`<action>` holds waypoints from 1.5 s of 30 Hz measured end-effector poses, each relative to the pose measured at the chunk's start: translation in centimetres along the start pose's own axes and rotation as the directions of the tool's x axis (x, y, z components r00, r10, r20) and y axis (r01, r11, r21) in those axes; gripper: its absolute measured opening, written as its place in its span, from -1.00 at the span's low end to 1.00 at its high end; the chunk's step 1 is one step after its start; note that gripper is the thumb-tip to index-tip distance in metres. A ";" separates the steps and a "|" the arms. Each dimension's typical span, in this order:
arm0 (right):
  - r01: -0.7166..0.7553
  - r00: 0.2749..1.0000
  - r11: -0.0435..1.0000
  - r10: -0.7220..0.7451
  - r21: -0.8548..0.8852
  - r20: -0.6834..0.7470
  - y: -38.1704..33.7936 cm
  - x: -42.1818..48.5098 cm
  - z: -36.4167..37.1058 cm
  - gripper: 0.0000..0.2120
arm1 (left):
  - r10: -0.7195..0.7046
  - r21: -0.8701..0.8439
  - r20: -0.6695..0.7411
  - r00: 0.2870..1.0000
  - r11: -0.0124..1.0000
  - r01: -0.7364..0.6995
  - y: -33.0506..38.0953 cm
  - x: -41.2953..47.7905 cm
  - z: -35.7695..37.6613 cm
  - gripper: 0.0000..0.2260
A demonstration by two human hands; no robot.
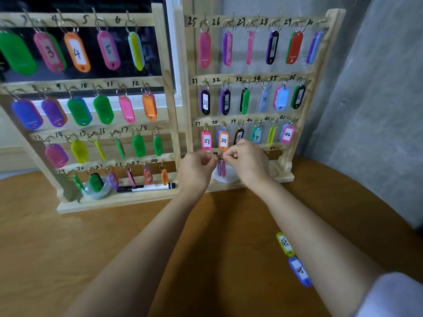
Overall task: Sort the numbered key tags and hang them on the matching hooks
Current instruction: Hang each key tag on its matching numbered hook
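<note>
Hanging is in hand: left hand and right hand both pinch the top of a purple-and-pink plastic tag pair at the pale wooden rack's lowest rail, where, I judge, its ring must next slip over the matching hook.

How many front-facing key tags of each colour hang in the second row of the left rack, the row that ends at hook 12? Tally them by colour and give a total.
Blue tag: 1
Purple tag: 1
Green tags: 2
Pink tag: 1
Orange tag: 1
Total: 6
</note>
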State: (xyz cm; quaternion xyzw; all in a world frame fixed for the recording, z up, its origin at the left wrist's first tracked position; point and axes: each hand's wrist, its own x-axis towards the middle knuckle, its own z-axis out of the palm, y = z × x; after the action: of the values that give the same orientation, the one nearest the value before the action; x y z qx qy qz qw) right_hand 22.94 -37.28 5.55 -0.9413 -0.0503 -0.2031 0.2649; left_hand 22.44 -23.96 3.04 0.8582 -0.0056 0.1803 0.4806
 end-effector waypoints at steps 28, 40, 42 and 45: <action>-0.212 0.972 0.971 0.199 0.111 0.124 10.9 -20.3 -8.0 -0.92 | 0.077 0.133 0.498 0.864 0.977 -0.164 2.1 -13.7 5.5 -0.87; -0.144 0.976 0.988 0.151 -0.058 0.156 10.0 -20.3 -7.1 -0.97 | 0.165 0.227 0.505 0.847 0.922 -0.314 2.9 -13.9 6.5 -0.94; -0.138 0.979 0.989 0.144 -0.056 0.146 10.0 -20.3 -7.1 -0.96 | 0.165 0.220 0.503 0.848 0.925 -0.310 2.8 -13.8 6.5 -0.93; -0.132 0.980 0.990 0.137 -0.047 0.142 9.7 -20.2 -7.1 -0.95 | 0.152 0.203 0.500 0.852 0.937 -0.286 2.7 -13.5 6.5 -0.91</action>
State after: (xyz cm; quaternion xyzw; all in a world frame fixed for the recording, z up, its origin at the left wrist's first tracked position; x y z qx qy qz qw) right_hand 3.97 -49.03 -1.80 -0.9596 -0.0019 -0.1166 0.2561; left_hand 11.28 -33.01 -2.09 0.9267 -0.1977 0.0164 0.3191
